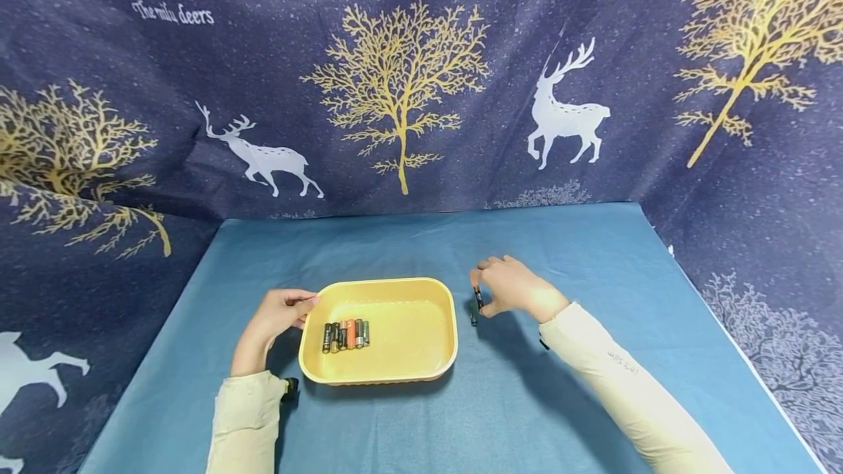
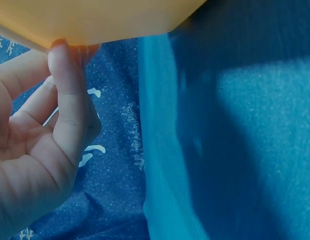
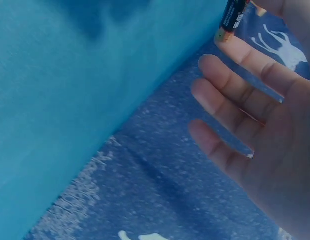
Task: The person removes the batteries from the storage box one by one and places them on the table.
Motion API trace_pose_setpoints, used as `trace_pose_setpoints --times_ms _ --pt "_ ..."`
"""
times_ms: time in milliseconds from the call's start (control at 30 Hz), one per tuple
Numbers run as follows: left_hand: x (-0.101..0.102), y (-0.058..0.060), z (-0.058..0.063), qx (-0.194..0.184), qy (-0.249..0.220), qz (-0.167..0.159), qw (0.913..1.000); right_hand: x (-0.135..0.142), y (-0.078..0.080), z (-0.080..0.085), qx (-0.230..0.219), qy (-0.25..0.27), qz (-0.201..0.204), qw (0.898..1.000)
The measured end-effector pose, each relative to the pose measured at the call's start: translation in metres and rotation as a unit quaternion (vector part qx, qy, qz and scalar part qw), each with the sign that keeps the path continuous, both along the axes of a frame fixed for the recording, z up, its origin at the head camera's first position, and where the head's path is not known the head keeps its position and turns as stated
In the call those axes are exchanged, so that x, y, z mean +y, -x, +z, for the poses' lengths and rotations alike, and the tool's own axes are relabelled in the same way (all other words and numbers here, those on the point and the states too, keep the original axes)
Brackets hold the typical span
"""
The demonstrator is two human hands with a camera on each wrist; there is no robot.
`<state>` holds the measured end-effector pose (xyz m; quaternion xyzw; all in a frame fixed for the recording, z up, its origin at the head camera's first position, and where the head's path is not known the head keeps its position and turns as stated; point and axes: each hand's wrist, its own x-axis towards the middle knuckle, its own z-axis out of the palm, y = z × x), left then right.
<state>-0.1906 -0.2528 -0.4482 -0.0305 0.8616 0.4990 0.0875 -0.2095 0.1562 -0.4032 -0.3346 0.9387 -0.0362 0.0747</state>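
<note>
A yellow plastic basin (image 1: pixel 411 375) stands on the blue cloth. Side by side in its left half lies a row of several batteries, one of them an orange battery (image 1: pixel 351 335) among darker ones. My left hand (image 1: pixel 279 313) pinches the basin's left rim between thumb and fingers; the left wrist view shows the fingertips at the basin's wall (image 2: pixel 114 20). To the right of the basin, my right hand (image 1: pixel 514 287) holds a black battery (image 1: pixel 478 298) by its ends, between thumb and index finger. In the right wrist view the battery (image 3: pixel 234 17) has a copper-coloured end against the index fingertip, other fingers spread.
A dark green battery-like piece (image 1: pixel 473 314) lies on the cloth just below the right hand. The blue cloth (image 1: pixel 421 430) covers the table, and a dark blue curtain (image 1: pixel 461 189) with deer and trees hangs behind and at both sides.
</note>
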Motion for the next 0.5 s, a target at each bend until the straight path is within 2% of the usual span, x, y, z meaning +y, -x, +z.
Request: trace_pose_setpoints --times_ms 233,500 --pt "0.001 0.001 -0.003 -0.002 0.004 0.009 0.9999 0.002 0.004 -0.023 -0.012 -0.002 -0.005 1.000" --pt "0.001 0.001 -0.004 -0.001 0.009 0.013 0.9999 0.001 0.008 -0.036 -0.021 -0.011 -0.007 1.000"
